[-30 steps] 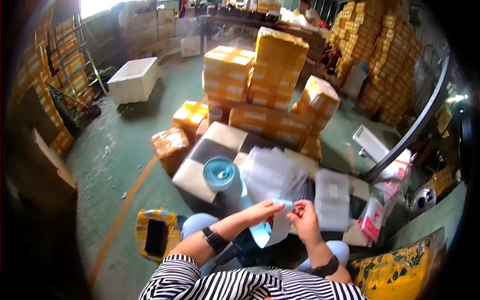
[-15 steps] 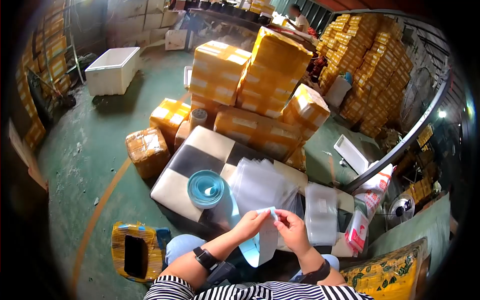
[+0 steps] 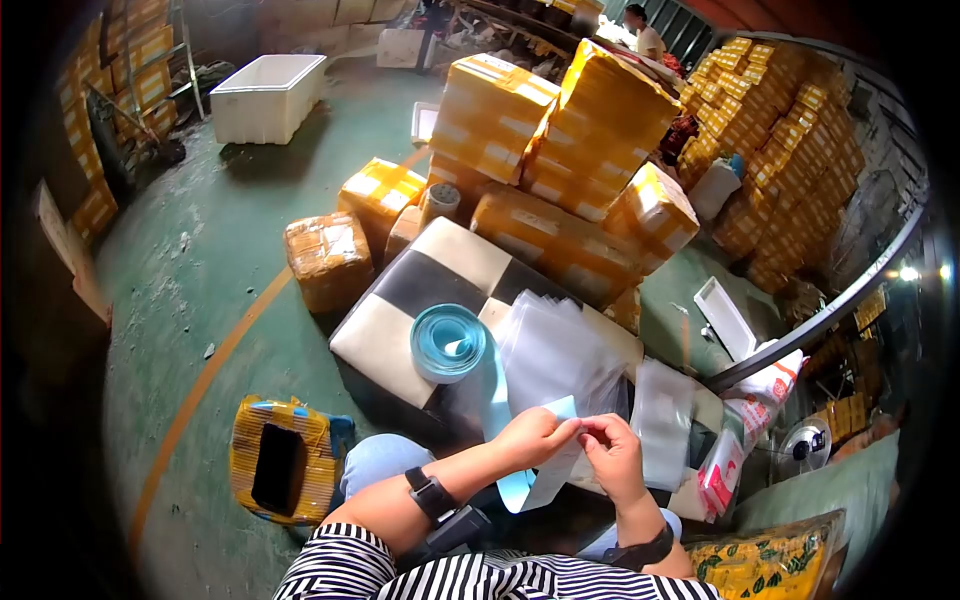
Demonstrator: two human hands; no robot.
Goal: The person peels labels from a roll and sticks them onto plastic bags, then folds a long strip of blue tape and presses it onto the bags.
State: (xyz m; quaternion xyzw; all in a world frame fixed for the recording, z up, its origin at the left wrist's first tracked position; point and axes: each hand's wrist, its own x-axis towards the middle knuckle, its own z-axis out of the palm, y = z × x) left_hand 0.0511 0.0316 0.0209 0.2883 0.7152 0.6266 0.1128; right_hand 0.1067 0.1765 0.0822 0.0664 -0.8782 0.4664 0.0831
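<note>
left hand (image 3: 530, 437), right hand (image 3: 612, 455), pinching blue label strip (image 3: 540, 480), print unreadable

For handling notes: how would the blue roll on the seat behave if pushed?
Probably light: the roll is a thin, hollow coil. Lying flat on the seat, it likely slides, not rolls. Its tail hangs limp, so probably floppy.

On the worktop (image 3: 440, 270) before me lies the label roll (image 3: 448, 342), with plastic bags (image 3: 560, 350) on its right. Behind the worktop stand stacked cartons (image 3: 560, 120); left of the worktop, a phone (image 3: 278, 468) lies on a parcel (image 3: 248, 428).
</note>
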